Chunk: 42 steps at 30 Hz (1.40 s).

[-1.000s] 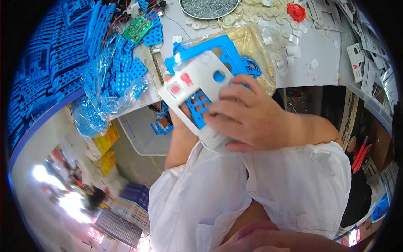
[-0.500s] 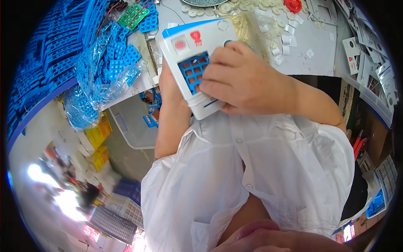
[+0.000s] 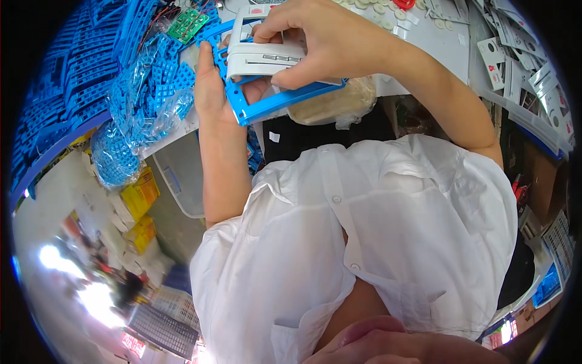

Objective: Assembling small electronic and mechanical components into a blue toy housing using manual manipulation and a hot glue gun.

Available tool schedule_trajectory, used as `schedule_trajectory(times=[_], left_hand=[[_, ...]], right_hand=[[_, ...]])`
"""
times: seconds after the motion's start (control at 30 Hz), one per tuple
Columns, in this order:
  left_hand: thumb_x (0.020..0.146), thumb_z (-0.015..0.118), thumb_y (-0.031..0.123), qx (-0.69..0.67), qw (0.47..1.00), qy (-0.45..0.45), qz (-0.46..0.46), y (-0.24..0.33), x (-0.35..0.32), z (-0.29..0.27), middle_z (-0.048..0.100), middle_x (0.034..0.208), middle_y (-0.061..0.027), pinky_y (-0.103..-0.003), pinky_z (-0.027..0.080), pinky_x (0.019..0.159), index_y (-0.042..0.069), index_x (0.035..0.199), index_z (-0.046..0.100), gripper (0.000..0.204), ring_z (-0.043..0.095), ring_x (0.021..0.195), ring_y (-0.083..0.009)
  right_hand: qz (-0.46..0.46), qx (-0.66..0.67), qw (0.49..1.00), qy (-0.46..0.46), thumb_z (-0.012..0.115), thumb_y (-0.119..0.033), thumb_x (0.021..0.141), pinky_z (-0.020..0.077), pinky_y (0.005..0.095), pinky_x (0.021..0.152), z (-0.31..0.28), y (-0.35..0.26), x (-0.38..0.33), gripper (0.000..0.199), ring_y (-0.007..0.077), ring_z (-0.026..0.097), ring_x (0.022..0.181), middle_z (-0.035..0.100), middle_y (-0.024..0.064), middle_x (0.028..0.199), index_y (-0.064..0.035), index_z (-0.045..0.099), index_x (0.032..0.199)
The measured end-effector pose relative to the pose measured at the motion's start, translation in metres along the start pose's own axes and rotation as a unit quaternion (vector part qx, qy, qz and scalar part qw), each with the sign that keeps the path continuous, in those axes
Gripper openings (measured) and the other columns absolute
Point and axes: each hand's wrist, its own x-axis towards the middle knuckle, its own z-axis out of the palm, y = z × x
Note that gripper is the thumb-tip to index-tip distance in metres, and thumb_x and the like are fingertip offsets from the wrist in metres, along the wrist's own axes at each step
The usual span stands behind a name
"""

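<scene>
Over the table's near edge I hold a blue plastic frame (image 3: pixel 284 102) in my left hand (image 3: pixel 213 88), its thumb up along the frame's left side and its other fingers under it. My right hand (image 3: pixel 321 42) grips a white plastic housing cover (image 3: pixel 260 64) with slots along its end, fingers through its opening and thumb on the near edge. The cover sits tilted over the blue frame, and the frame's near bar sticks out beyond it. Whether the two parts still touch at the far end is hidden by the right hand.
Stacked blue plastic parts (image 3: pixel 66 79) and bagged blue keypads (image 3: pixel 160 91) lie at the left, near a green circuit board (image 3: pixel 188 25). White panels (image 3: pixel 527 67) fill a bin at the right. A transparent tub (image 3: pixel 182 182) stands below. A wrapped beige bundle (image 3: pixel 339 103) lies at the table edge.
Both hands have moved up and away from my body. The white cover and blue frame, closed together before, now stand partly apart. The blue keypad no longer shows in the cover's window.
</scene>
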Motion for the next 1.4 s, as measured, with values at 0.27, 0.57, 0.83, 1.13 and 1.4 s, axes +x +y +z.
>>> schedule_trajectory(times=[0.27,0.57,0.83,1.13,1.4], left_hand=[[0.108,0.039,0.057,0.104,0.985,0.089,0.107,-0.006,-0.005,0.003,0.071,0.114,-0.0186,-0.048,0.059,0.09,0.005,0.121,0.061,0.058,0.071,0.102,-0.0308],[0.094,0.061,0.023,0.185,0.958,0.117,0.185,-0.034,-0.032,0.009,0.07,0.121,-0.0212,-0.043,0.061,0.09,-0.002,0.139,0.053,0.052,0.073,0.102,-0.0314],[0.086,0.07,0.036,0.213,0.954,0.032,0.21,-0.043,-0.056,-0.014,0.058,0.142,-0.0256,-0.054,0.055,0.102,-0.003,0.152,0.038,0.083,0.064,0.123,-0.0399],[0.083,0.053,0.085,0.282,0.903,0.157,0.283,-0.062,-0.033,-0.009,0.053,0.149,-0.0215,-0.054,0.054,0.103,0.006,0.155,0.038,0.108,0.058,0.13,-0.0401],[0.094,0.035,0.08,0.261,0.899,0.23,0.267,-0.057,-0.027,-0.001,0.053,0.149,-0.0221,-0.054,0.053,0.103,0.007,0.155,0.039,0.095,0.058,0.13,-0.0415]], right_hand=[[-0.196,-0.058,0.979,0.024,0.08,-0.012,0.064,0.0522,0.0395,0.087,0.011,-0.008,-0.01,0.046,0.0306,0.06,0.101,0.067,0.0111,0.106,-0.0014,0.072,0.109],[-0.268,-0.123,0.955,0.036,0.083,-0.008,0.066,0.0464,0.0506,0.105,0.036,-0.014,-0.036,0.054,0.03,0.059,0.1,0.062,0.0066,0.106,-0.0068,0.067,0.117],[0.006,0.073,0.96,0.27,0.085,-0.022,0.077,0.0475,0.0399,0.102,0.027,-0.012,-0.075,0.087,0.0248,0.059,0.11,0.058,0.0099,0.135,-0.0058,0.045,0.153],[0.065,0.361,0.897,0.245,0.073,-0.013,0.093,0.0486,0.0323,0.102,0.076,-0.012,-0.07,0.08,0.0196,0.053,0.131,0.048,0.0165,0.148,-0.001,0.028,0.158],[0.125,0.258,0.944,0.166,0.072,-0.012,0.094,0.0514,0.0245,0.083,0.045,0.007,-0.066,0.01,0.0102,0.056,0.117,0.051,0.0122,0.145,-0.0039,0.07,0.099]])
